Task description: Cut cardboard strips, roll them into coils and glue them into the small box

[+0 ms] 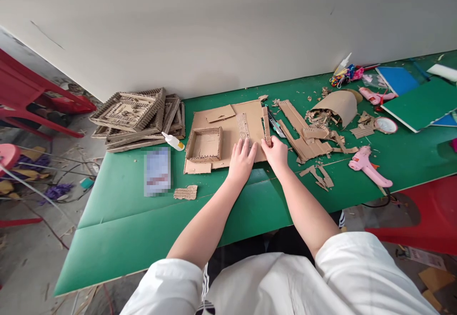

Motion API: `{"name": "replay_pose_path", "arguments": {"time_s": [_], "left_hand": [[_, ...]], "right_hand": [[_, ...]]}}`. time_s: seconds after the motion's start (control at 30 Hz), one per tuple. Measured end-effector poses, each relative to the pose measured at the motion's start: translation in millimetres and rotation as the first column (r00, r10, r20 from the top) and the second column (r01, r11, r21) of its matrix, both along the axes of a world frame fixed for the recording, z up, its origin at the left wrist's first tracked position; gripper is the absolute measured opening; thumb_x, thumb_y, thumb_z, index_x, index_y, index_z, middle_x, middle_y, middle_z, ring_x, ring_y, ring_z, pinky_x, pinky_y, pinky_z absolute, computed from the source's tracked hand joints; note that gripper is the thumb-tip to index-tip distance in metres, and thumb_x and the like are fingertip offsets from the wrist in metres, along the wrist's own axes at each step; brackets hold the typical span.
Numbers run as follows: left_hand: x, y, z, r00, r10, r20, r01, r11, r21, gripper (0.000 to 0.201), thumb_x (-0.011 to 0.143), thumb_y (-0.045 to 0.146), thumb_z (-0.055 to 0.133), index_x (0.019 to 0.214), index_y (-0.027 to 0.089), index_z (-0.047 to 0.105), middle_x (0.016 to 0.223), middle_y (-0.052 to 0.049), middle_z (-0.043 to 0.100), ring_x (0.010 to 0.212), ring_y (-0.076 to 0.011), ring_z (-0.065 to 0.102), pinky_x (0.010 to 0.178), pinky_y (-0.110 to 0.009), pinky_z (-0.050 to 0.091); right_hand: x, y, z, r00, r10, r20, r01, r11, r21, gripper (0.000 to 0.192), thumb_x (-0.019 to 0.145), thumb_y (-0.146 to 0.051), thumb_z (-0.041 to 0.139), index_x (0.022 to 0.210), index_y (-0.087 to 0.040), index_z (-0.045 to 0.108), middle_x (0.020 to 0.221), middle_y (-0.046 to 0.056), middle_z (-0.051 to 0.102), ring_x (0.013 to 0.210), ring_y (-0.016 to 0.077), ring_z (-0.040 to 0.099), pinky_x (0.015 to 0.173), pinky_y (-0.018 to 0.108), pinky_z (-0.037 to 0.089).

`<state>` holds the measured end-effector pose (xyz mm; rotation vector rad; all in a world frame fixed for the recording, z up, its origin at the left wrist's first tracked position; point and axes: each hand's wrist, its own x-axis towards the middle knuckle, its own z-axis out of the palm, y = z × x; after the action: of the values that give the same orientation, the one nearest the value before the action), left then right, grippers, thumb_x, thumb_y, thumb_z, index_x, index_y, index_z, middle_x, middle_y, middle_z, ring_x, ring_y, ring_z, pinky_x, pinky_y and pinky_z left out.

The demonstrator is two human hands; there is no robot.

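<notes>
My left hand (243, 159) lies flat with its fingers stretched out, pressing on the large cardboard sheet (232, 155). Under its fingertips is a peeled strip (243, 124) on the sheet. My right hand (275, 154) is closed at the sheet's right edge, its thumb and fingers pinching a narrow cardboard strip (266, 122) that points away from me. Just right of that strip lies a utility knife (274, 123). A small open cardboard box (204, 144) stands on the left part of the sheet, and a loose flat piece (220, 113) lies behind it.
Stacked corrugated frames (132, 113) and a white glue bottle (173, 141) are on the left of the green table (143, 229). Torn cardboard pieces (307, 139), a pink glue gun (370, 166) and a green board (424, 103) lie to the right. A pale wall (228, 29) rises behind.
</notes>
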<state>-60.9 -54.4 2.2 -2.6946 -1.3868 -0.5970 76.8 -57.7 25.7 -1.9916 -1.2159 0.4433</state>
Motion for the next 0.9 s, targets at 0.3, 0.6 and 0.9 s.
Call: {"name": "replay_pose_path", "arguments": {"time_s": [0.3,0.6,0.9], "left_hand": [[3,1,3.8,1.000,0.000,-0.015,0.000,1.000,0.007,0.041,0.093,0.011,0.035,0.131,0.016,0.051,0.139,-0.018,0.048,0.133,-0.0314,0.040,0.107,-0.051,0.038],[5,2,8.1,0.998,0.009,-0.068,-0.007,0.999,0.037,0.040,0.094,0.013,0.037,0.130,0.015,0.054,0.137,-0.018,0.051,0.128,-0.0355,0.046,0.104,-0.050,0.042],[1,5,7.2,0.998,0.042,-0.056,-0.043,0.999,-0.006,0.041,0.092,0.010,0.036,0.130,0.014,0.052,0.139,-0.019,0.048,0.132,-0.0330,0.042,0.106,-0.051,0.039]], "right_hand": [[-1,0,-3.5,0.995,-0.086,-0.056,0.092,0.987,0.128,0.030,0.079,-0.045,0.050,0.060,-0.022,0.042,0.057,0.000,0.057,0.054,0.0132,0.050,0.058,0.024,0.034],[6,4,-6.5,0.975,0.009,-0.220,0.023,0.989,0.144,0.033,0.073,-0.052,0.058,0.065,-0.022,0.045,0.062,0.001,0.059,0.060,0.0148,0.056,0.061,0.026,0.041],[16,3,-10.9,0.886,0.119,-0.448,-0.154,0.987,-0.041,0.050,0.071,-0.071,0.050,0.068,-0.021,0.053,0.046,-0.004,0.050,0.039,0.0125,0.048,0.041,0.026,0.038]]}}
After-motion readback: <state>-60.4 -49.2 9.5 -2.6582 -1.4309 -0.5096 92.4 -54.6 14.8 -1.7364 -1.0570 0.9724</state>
